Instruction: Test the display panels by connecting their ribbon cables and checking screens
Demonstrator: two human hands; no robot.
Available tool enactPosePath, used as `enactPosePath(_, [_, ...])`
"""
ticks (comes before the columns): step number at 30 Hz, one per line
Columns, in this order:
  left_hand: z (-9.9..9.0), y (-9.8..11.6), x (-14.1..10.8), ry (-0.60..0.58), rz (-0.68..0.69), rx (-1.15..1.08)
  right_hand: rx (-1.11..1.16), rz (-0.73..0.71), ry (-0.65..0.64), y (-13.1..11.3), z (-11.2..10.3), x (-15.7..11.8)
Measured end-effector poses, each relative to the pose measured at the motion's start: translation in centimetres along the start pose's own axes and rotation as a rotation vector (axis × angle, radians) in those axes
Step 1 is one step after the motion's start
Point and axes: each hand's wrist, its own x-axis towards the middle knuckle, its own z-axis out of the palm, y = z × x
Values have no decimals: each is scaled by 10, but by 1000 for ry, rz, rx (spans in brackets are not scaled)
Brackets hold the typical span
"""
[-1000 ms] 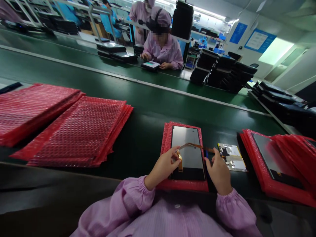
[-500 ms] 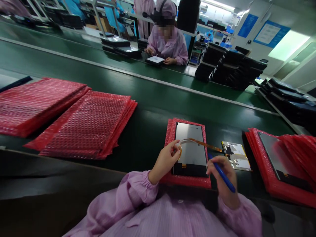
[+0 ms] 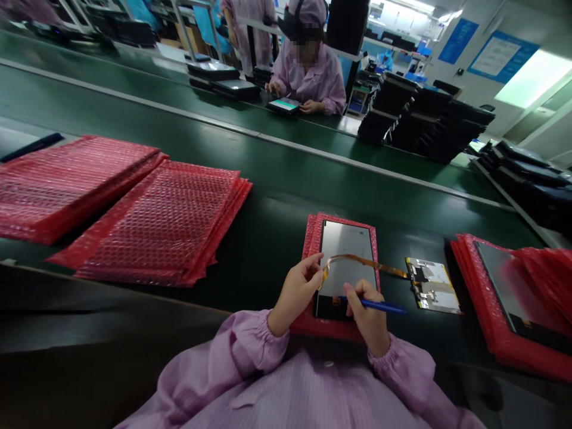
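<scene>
A flat grey display panel (image 3: 348, 244) with a black lower strip lies on red bubble wrap (image 3: 313, 229) in front of me. My left hand (image 3: 300, 289) pinches the end of an orange flex cable (image 3: 357, 258) above the panel's left edge. That cable runs right to a small silver-and-black panel (image 3: 435, 286) on the green table. Closed round a blue pen-like tool (image 3: 383, 306), my right hand (image 3: 369, 316) is over the panel's lower right, with the tool's tip by a small orange connector (image 3: 336, 301) on the black strip.
Red bubble-wrap sleeves (image 3: 156, 226) are stacked at the left. At the right, another grey panel (image 3: 500, 280) lies on red wrap. Across the green table (image 3: 277, 173), a person (image 3: 308, 77) handles a tablet (image 3: 285, 105) near tall stacks of black devices (image 3: 429, 119).
My right hand has moved left over the panel, and the blue tool has swung from steeply slanted to nearly level. My left hand keeps its pinch on the cable. The far tablet's screen now shows green.
</scene>
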Motion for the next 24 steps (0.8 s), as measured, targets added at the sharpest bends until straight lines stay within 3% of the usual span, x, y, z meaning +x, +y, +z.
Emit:
enactPosePath(10, [1, 0, -1, -1, -16, -25, -103, -60, -2, -1, 2, 0])
enactPosePath(14, [1, 1, -1, -5, -22, -32, -77, -83, 83, 1, -1, -3])
enactPosePath(19, [0, 2, -2, -12, -20, -58, -82, -140, 238, 17, -36, -3])
enactPosePath(21, [0, 4, -2, -19, -12, -78, -196, -246, 190, 29, -58, 0])
enactPosePath(24, [0, 8, -3, -23, 15, -112, -510, -470, 8, 47, -84, 8])
